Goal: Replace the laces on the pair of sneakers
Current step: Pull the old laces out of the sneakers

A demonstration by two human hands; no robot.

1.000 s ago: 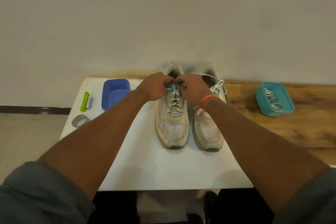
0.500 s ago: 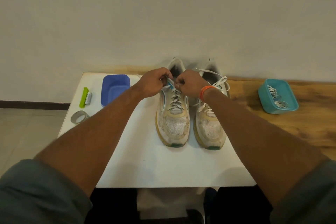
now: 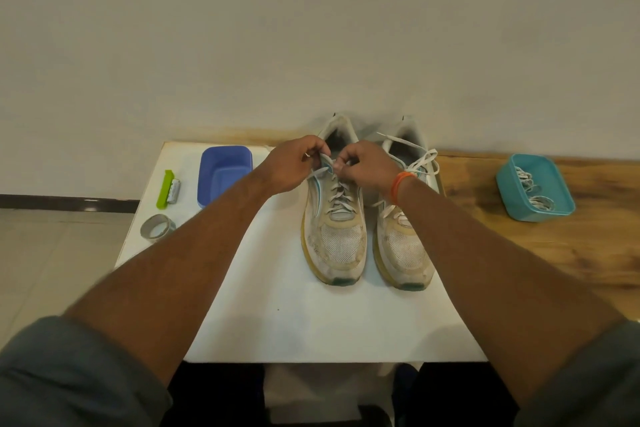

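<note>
- White, worn sneakers stand side by side on a white board (image 3: 277, 288), toes toward the person: the left sneaker (image 3: 337, 218) and the right sneaker (image 3: 403, 239).
- Left hand (image 3: 294, 166) and right hand (image 3: 363, 165) meet at the top eyelets of the left sneaker, each pinching its lace (image 3: 337, 191); the fingertips seem to grip the lace ends, though detail is small.
- Loose white lace (image 3: 419, 159) spills over the right sneaker's collar.
- An orange wristband (image 3: 400, 184) circles the right wrist.
- Left of the shoes: a blue tub (image 3: 225, 173), a green brush (image 3: 168, 189), a tape roll (image 3: 157, 227).
- On the wooden table (image 3: 554, 253), well right, a teal tub (image 3: 535, 192) holds coiled laces (image 3: 535, 192).
</note>
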